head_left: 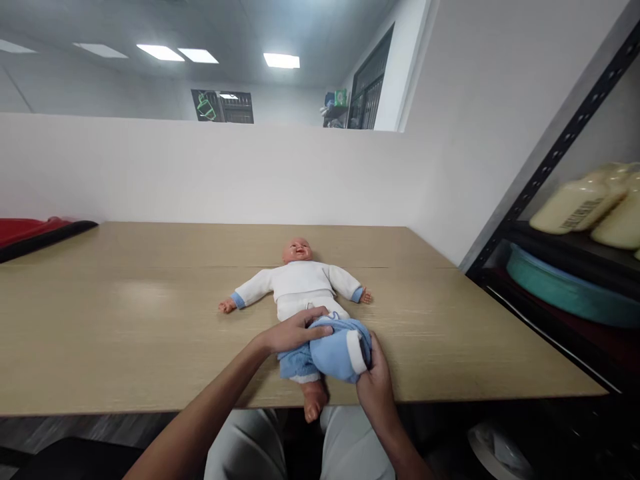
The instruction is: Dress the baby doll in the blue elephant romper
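Observation:
A baby doll (303, 280) in a white top with blue cuffs lies on its back, its head away from me. Blue pants with white cuffs (333, 353) are around its legs. One bare foot (314, 400) sticks out of a pant leg past the table's front edge; the other foot is hidden. My left hand (303, 330) lies over the upper part of the pants, its fingers closed on the blue cloth. At the white cuff of the raised pant leg, my right hand (374, 373) grips the cloth from the right side.
The doll lies on a wooden table (150, 333) against a white partition (225, 173). On the right, a black shelf rack (545, 160) holds cream-coloured bottles (580, 203) and a teal basin (565, 287). A red object with a black edge (35, 233) is at the far left.

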{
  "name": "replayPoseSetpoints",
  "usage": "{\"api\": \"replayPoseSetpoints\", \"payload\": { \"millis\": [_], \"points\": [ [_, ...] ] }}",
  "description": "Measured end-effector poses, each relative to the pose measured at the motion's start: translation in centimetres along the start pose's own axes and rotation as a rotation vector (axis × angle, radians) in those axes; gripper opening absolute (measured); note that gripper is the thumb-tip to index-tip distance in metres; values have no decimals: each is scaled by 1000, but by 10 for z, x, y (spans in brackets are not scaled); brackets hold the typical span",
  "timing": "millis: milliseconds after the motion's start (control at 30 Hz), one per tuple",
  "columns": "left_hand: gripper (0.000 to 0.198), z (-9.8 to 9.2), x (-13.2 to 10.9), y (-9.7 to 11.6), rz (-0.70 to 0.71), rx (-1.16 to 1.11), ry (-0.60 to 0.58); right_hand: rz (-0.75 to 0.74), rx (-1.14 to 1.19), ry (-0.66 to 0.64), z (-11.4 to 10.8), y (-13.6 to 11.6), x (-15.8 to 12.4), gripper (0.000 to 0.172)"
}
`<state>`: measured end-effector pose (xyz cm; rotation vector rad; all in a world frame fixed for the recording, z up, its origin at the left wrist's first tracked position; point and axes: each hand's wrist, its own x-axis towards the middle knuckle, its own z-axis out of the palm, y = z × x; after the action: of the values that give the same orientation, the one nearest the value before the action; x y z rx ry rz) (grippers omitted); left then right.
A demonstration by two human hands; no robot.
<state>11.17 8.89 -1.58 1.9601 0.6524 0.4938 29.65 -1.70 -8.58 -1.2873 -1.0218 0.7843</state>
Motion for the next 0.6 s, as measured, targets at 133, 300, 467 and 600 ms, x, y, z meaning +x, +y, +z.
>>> {"api": "replayPoseSetpoints", "payload": {
  "millis": [133,300,467,600],
  "points": [
    [48,6,-2,-5,-18,-5,78,-61,3,-42,2,-10,13,51],
    [45,11,-7,-13,-12,-40,192,21,92,-131,-4,-15,18,57],
    [60,4,-13,-18,31,-176,61,179,270,-259,-13,-12,29,64],
    [98,2,-16,-19,87,-175,3,186,315,-272,-13,-10,37,60]
  ]
}}
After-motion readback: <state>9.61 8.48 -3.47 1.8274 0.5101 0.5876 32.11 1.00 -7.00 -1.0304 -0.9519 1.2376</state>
